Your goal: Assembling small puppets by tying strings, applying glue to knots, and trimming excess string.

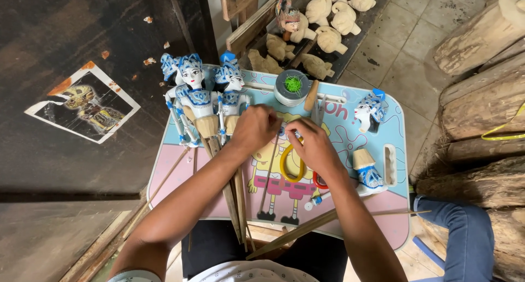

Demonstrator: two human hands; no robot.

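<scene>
Something small, hidden from view, is pinched between left hand [255,127] and right hand [314,146] over the worktop [394,216], beside finished puppets [203,99].

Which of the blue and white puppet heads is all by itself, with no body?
The blue-and-white painted puppet head lying near the tray table's right edge. The other puppets, bunched left of the left hand, have bodies and sticks.

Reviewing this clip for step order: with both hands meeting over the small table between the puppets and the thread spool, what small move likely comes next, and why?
Probably a small pull to draw the fingers apart: the left hand and right hand pinch together over the table, below the green thread spool. What they hold is too small to tell.
</scene>
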